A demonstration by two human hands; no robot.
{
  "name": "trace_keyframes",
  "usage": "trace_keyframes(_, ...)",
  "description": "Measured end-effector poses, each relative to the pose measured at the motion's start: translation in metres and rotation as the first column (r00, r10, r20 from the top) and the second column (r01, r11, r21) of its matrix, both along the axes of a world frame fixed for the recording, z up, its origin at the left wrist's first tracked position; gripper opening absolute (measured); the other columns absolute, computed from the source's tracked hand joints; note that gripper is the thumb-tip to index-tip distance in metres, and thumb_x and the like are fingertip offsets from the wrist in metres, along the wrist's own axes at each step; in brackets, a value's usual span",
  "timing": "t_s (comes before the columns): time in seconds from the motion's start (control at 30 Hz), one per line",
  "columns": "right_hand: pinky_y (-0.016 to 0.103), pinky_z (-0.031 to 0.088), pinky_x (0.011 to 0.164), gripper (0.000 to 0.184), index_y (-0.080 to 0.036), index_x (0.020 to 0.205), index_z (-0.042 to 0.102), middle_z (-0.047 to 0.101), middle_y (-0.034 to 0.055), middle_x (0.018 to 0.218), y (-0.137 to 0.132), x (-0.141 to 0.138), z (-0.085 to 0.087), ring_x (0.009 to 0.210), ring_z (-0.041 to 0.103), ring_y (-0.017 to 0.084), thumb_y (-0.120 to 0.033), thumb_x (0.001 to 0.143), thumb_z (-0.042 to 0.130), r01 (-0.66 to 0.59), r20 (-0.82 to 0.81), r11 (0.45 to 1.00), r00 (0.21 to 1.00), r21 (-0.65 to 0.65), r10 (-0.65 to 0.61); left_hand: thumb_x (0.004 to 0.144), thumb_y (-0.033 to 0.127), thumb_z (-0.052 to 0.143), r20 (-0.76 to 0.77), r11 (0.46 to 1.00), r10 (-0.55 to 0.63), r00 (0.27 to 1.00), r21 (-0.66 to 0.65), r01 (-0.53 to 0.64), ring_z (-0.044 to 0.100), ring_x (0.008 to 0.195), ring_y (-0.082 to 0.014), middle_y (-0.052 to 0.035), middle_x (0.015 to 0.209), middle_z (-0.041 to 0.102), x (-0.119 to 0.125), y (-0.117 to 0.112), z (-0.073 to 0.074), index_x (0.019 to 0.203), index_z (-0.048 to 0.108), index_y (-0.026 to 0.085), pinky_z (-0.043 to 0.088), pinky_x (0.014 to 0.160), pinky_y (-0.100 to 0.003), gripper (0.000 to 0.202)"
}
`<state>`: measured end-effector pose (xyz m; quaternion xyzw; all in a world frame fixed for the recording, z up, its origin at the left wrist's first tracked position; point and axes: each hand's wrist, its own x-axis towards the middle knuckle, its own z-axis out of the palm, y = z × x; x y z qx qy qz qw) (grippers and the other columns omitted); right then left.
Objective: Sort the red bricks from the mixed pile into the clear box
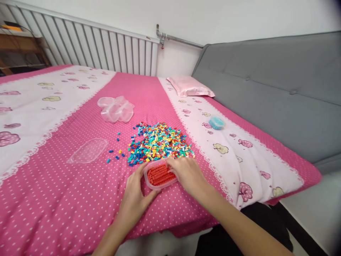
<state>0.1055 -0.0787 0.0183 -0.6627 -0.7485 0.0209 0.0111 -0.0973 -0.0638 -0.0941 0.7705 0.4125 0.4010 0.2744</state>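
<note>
My left hand (134,193) and right hand (188,174) are bare, as are my 2 slender forearms (117,225), pictured above my plain black legwear (271,220).

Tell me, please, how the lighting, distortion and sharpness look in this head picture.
Head view: soft, fairly even light, with a mild sheen on the pink pillow; head view: wide-angle stretching toward the edges, the upper right corner darkened; head view: the plastic container looks reasonably clear, but fine detail on the multicoloured small blocks is soft.
</note>
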Motion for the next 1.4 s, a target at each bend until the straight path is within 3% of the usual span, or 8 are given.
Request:
trace_keyframes(0.77, 0.029, 0.039, 0.067, 0.021, -0.026, 0.105, 0.074, 0.079, 0.0063, 0.094, -0.002, 0.000, 0.018, 0.087, 0.073, 0.023, -0.020, 0.102, 0.054, -0.017, 0.028, 0.999, 0.999, -0.043, 0.019, 0.092, 0.036, 0.070, -0.029, 0.999, 0.027, 0.999, 0.035, -0.026, 0.057, 0.133, -0.0334, -0.0110, 0.145, 0.057, -0.001, -0.001, 0.003, 0.148, 0.040, 0.029, 0.046, 0.110, -0.054, 0.064)
trace_keyframes(0.97, 0.029, 0.041, 0.072, 0.023, -0.025, 0.103, 0.076, 0.073, 0.0081, 0.092, 0.002, -0.004, 0.012, 0.088, 0.069, 0.021, -0.020, 0.102, 0.053, -0.050, 0.019, 0.998, 0.999, 0.035, 0.049, 0.092, 0.036, 0.071, -0.016, 0.999, 0.026, 1.000, 0.021, -0.026, 0.058, 0.132, -0.0329, -0.0101, 0.144, 0.058, 0.000, -0.002, 0.005, 0.148, 0.040, 0.030, 0.046, 0.110, -0.053, 0.064)
trace_keyframes(1.4, 0.032, 0.038, 0.076, 0.023, -0.024, 0.102, 0.076, 0.075, 0.0076, 0.092, 0.001, -0.006, 0.008, 0.090, 0.067, 0.023, -0.022, 0.103, 0.053, -0.021, 0.009, 0.999, 1.000, 0.046, 0.020, 0.094, 0.037, 0.070, -0.014, 1.000, 0.004, 1.000, 0.004, -0.004, 0.054, 0.135, -0.0315, -0.0096, 0.146, 0.056, 0.000, -0.002, 0.003, 0.148, 0.038, 0.031, 0.043, 0.113, -0.053, 0.063)
